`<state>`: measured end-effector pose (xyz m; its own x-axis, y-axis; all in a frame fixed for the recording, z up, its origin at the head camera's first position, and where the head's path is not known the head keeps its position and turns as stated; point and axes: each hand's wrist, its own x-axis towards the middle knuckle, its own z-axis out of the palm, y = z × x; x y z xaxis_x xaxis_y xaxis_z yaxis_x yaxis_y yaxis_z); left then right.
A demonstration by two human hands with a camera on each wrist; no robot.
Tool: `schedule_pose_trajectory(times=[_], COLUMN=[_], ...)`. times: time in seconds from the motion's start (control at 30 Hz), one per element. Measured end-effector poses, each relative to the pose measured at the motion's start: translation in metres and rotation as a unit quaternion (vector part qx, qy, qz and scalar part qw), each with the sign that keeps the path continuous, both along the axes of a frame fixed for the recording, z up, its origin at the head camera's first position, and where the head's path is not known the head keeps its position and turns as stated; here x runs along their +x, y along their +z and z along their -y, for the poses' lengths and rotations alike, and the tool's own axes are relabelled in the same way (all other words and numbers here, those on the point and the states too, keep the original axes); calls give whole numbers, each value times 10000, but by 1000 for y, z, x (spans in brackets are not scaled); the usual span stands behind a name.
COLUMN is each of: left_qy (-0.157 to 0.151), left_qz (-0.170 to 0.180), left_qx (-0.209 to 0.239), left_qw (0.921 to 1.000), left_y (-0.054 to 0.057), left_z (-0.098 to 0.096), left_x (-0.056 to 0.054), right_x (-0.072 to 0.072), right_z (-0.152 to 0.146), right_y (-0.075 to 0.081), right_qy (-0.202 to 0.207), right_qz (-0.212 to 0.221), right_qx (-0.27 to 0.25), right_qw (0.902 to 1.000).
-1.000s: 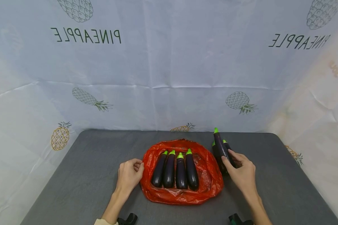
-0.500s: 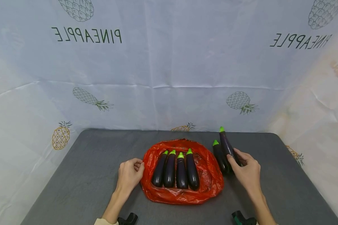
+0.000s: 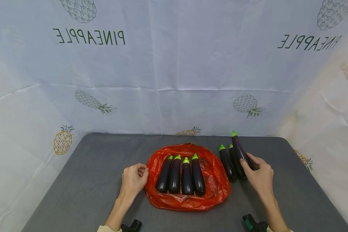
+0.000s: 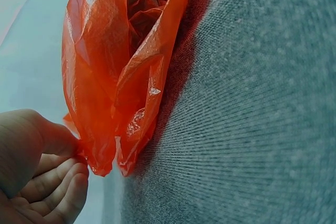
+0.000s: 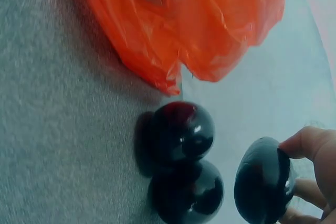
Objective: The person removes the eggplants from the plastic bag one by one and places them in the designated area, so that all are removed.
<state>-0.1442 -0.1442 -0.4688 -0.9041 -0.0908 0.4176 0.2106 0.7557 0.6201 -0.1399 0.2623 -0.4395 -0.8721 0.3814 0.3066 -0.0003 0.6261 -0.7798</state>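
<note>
A red plastic bag (image 3: 188, 204) lies spread open on the table, with several dark eggplants (image 3: 174, 175) side by side in it. At its left edge my left hand (image 3: 134, 180) pinches the bag's rim between thumb and fingers; the left wrist view shows the gathered plastic (image 4: 102, 150) at the fingertips. My right hand (image 3: 259, 175) grips an eggplant (image 3: 239, 149), green tip away from me. In the right wrist view that held eggplant (image 5: 262, 182) is apart from two others. Those two eggplants (image 3: 227, 163) lie next to each other at the bag's right.
The grey table (image 3: 90, 180) has its far edge against a pale cloth (image 3: 174, 64) printed with pineapples. Dark wrist-worn devices (image 3: 131, 225) show near the bottom edge.
My right hand has moved right with its eggplant, passing over the two lying eggplants, so both now show. The left hand and the bag have stayed in place.
</note>
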Motion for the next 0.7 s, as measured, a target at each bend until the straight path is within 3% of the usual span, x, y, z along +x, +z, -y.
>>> schedule_pose_trajectory(times=[0.7], left_qy=[12], left_qz=[63], left_qx=[24], left_qw=[10000], left_y=[0], left_z=[-2], left_x=[-2], right_x=[-3], right_z=[-24], right_y=[-15], right_qy=[-477], right_qz=[246], right_qx=[123], right_qw=[9985])
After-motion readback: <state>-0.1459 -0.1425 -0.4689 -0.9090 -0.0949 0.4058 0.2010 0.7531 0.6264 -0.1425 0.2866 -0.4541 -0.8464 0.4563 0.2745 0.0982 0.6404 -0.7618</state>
